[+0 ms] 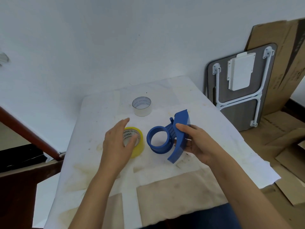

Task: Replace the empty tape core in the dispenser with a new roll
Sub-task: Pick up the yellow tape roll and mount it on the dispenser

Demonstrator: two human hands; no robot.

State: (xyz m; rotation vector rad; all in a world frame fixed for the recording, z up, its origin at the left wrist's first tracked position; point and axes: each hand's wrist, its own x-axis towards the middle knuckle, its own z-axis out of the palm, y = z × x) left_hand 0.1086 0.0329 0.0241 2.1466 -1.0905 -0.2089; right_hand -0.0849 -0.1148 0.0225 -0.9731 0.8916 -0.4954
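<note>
At centre frame the bare-hubbed dispenser (171, 138) is gripped by the right hand (196, 142), the empty core (142, 106) is already removed, and the new roll (135, 142) is apparently just touched by loosely open left fingers (130, 142).

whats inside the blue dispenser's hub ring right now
Nothing: the blue dispenser hub ring is bare, and the white table cover shows through it. The right hand hides part of the handle. The empty core stands apart.

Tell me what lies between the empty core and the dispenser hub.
Nothing: in the head view, only bare cloth separates the core and hub.
</note>
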